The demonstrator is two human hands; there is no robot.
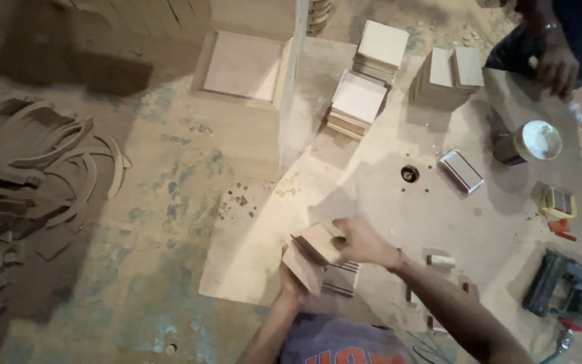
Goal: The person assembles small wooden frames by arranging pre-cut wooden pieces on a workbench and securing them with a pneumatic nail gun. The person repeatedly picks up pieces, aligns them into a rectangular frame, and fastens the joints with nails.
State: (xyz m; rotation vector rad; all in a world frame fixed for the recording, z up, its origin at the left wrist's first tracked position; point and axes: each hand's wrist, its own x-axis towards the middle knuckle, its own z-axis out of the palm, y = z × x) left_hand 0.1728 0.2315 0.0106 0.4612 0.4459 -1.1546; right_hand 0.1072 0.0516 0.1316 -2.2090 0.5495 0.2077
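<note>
A person's left hand (292, 286) and right hand (362, 243) are pinching small wooden panels (318, 253); a loosened grip could spill the blurred stack.

- Pale raw wood, matt and smooth-faced, is being shown by the square wooden pieces (318, 253) gripped between the left hand (296, 286) and the right hand (365, 243).
- A dull, dusty plywood look is being given by the board (372, 202) lying under the grip.
- The same unfinished wood is being seen in the stacks (365, 81) well beyond the grip.
- Dark matt plastic and metal are being shown by the nail gun (564, 290) right of the grip.
- A glossy white lid is being carried by the tin (530, 141).
</note>
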